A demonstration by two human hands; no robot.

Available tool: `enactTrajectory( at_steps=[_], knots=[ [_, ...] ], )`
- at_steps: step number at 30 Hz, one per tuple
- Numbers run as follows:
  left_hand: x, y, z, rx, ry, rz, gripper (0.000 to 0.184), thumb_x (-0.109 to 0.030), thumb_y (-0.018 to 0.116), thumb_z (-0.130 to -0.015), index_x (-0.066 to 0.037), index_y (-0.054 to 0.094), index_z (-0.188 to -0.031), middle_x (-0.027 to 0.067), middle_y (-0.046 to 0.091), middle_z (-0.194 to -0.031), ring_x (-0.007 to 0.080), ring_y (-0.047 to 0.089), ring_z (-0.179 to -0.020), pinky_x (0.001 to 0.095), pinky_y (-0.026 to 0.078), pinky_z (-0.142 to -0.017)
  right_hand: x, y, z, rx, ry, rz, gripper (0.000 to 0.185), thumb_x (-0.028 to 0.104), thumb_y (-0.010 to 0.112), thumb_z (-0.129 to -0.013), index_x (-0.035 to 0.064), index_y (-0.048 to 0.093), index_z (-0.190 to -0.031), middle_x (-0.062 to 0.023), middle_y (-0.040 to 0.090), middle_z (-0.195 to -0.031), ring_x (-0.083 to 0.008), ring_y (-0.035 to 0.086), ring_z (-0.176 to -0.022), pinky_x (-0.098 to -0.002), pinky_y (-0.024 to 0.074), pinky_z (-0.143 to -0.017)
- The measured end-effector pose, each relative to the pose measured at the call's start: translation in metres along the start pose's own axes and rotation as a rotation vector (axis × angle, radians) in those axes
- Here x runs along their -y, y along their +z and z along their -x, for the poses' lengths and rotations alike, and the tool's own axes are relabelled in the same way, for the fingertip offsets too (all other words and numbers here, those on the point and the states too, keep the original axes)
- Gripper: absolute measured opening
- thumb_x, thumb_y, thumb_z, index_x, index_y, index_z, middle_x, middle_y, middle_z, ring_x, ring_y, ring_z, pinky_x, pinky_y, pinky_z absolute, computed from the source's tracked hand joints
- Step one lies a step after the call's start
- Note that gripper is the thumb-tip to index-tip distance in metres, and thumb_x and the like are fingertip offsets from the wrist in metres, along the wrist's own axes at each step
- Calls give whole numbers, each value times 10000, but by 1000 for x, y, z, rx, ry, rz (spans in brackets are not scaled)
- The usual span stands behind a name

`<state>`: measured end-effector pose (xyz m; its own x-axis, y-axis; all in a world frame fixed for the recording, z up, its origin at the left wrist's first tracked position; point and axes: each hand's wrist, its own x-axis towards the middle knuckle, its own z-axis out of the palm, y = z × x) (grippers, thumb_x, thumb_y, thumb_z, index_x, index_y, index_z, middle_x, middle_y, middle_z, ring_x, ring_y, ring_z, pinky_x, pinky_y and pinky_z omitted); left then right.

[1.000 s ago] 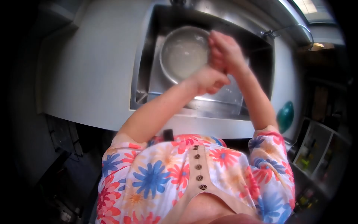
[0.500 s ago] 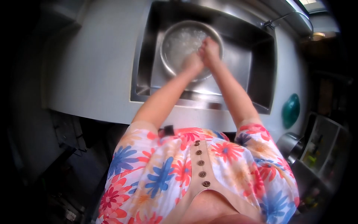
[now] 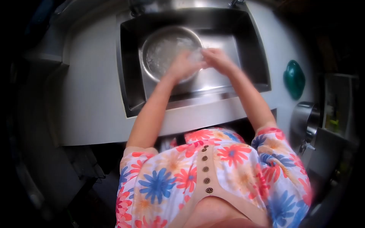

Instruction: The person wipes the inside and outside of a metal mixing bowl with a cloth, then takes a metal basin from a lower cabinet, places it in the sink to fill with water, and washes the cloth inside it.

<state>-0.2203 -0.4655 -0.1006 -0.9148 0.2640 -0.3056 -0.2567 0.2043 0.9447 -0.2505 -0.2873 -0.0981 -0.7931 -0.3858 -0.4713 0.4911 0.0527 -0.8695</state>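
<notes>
A round metal basin [image 3: 143, 57] of cloudy, bubbly water stands in the left part of the steel sink [image 3: 218, 81]. Over the basin's right rim, my left hand [image 3: 184, 67] and my right hand [image 3: 217, 60] meet, their fingers curled toward each other. Between them is a pale, see-through, blurred thing [image 3: 195, 57] whose kind I cannot make out. Motion smears both hands, the left more so. The fingertips are partly hidden.
Light countertop [image 3: 91, 87] surrounds the sink. On its right side lies a green, glossy item [image 3: 294, 79], with a metal pot [image 3: 304, 119] nearer to me. A tap fitting [image 3: 236, 3] shows at the sink's back edge.
My hands, clasped together over the basin before, have come slightly apart and toward its right rim, with a pale thing now visible between them. The whole view has shifted and turned.
</notes>
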Motion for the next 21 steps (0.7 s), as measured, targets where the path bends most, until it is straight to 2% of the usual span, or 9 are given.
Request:
enactTrajectory(
  at_steps=[1,2,5,9,10,12,14,18,21],
  knots=[
    [-3,-6,-3,160,-123,341,357,-254,675,-724,-16,525,-944,96,583,-750,220,592,-640,309,476,-546,4,-3,11,3,-27,-30,301,322,581,-820,21,587,-821,-42,589,-672,-108,589,-601,-218,500,-568],
    [5,-10,-8,324,-137,671,290,-267,600,-803,-19,535,-938,71,585,-753,148,577,-601,244,453,-493,8,-8,22,7,-58,-60,298,318,577,-823,21,591,-831,-43,593,-681,-110,591,-606,-221,501,-571],
    [-14,-5,3,391,-151,889,289,-223,568,-817,0,522,-995,93,596,-783,169,588,-617,266,468,-507,15,-10,56,-32,-124,-74,263,282,570,-832,25,601,-875,-56,609,-736,-117,603,-668,-230,507,-583],
    [-5,6,10,428,-35,905,326,-121,561,-777,-4,493,-1075,105,580,-948,182,593,-775,282,498,-627,24,12,92,-165,-159,-137,269,265,591,-818,24,586,-935,-69,607,-805,-132,606,-728,-232,515,-577],
    [-2,6,12,434,-55,920,369,-83,597,-736,-17,491,-1082,86,562,-1002,169,572,-851,277,477,-717,21,16,97,-204,-170,-190,282,269,596,-814,21,581,-949,-69,606,-812,-136,606,-732,-232,515,-574],
    [-5,11,23,387,-29,793,401,-71,624,-714,-23,489,-1088,73,563,-1000,158,561,-869,271,456,-753,14,25,108,-223,-189,-220,325,266,625,-792,15,565,-989,-70,605,-837,-146,606,-756,-225,514,-558],
    [-13,19,36,393,15,698,448,-75,664,-688,-33,485,-1096,54,559,-1003,138,537,-910,260,421,-803,7,36,118,-299,-244,-85,320,249,638,-783,11,568,-984,-68,605,-848,-136,600,-759,-223,509,-567],
    [-10,31,42,401,-84,783,381,-104,613,-752,-31,483,-1103,66,555,-1029,156,529,-959,296,415,-855,-5,37,139,-319,-433,12,267,183,639,-784,3,576,-971,-54,604,-853,-108,581,-750,-215,489,-607],
    [-8,43,39,341,-110,852,371,-208,624,-715,-14,548,-1023,76,570,-895,164,516,-853,275,401,-784,1,32,159,-301,-434,25,267,164,625,-793,1,573,-998,-51,603,-853,-110,583,-754,-212,489,-642]
  ],
)
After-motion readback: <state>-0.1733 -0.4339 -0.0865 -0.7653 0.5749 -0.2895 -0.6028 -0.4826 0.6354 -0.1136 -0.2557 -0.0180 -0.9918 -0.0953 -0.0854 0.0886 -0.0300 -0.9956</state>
